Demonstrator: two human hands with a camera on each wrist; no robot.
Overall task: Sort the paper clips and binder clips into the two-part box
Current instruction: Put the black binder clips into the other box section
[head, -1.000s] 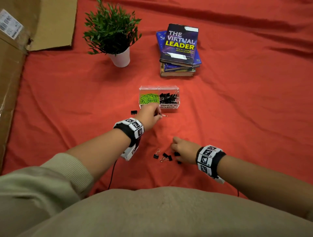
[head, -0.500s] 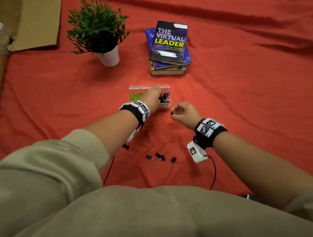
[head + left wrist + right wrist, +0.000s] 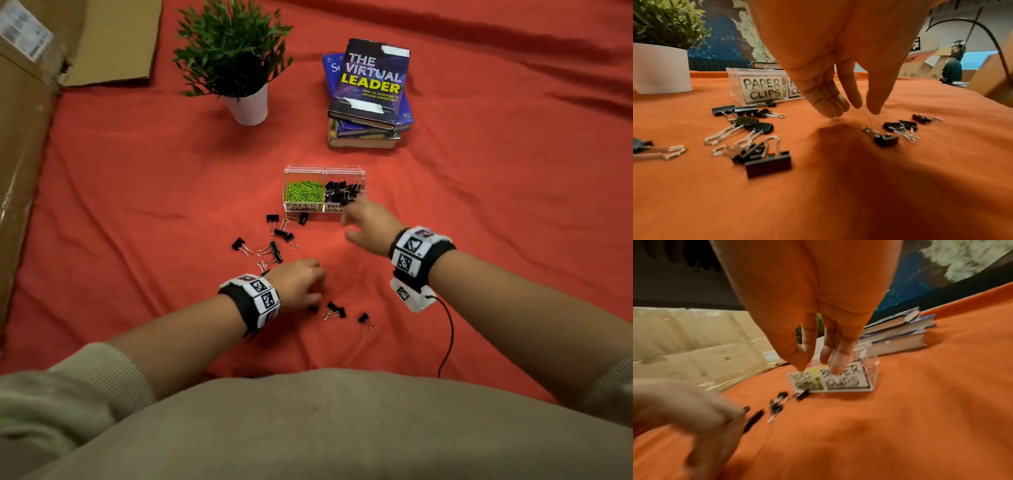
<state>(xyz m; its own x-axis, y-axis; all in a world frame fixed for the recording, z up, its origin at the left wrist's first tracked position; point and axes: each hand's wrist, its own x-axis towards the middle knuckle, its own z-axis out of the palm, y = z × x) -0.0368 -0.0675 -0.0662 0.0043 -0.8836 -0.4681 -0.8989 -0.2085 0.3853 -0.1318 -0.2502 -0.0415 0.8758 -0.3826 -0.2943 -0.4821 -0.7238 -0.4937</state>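
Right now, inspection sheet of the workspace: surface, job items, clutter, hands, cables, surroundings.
Surface: red cloth, wrinkled.
Job's things: clear box, green paper clips in left part, binder clips in right; loose binder clips on the cloth.
Clutter: potted plant, book stack.
Grippers: left hand open, empty, above loose clips; right hand open, empty, near the box front.
Cables: black wire from right wristband.
Surroundings: cardboard at left.
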